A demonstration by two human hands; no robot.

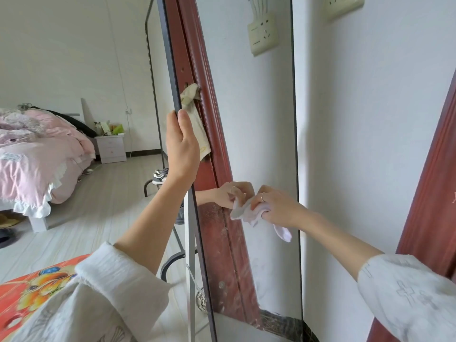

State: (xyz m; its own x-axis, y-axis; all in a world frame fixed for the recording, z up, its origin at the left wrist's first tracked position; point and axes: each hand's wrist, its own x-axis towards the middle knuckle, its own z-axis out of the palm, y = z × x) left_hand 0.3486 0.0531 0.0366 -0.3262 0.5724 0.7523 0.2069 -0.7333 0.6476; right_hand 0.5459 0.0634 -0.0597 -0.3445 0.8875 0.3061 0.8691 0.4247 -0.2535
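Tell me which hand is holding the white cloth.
The right hand, pressing the white cloth to the mirror glass; the left hand only grips the dark frame.

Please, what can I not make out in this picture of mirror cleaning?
1. Head view: tall black-framed standing mirror, cut off by top and bottom edges.
2. Head view: most fingers of the left hand, hidden behind the mirror's frame.
3. Head view: crumpled white cloth, partly covered by the right hand.
4. Head view: items on the small white bedside cabinet, too small.
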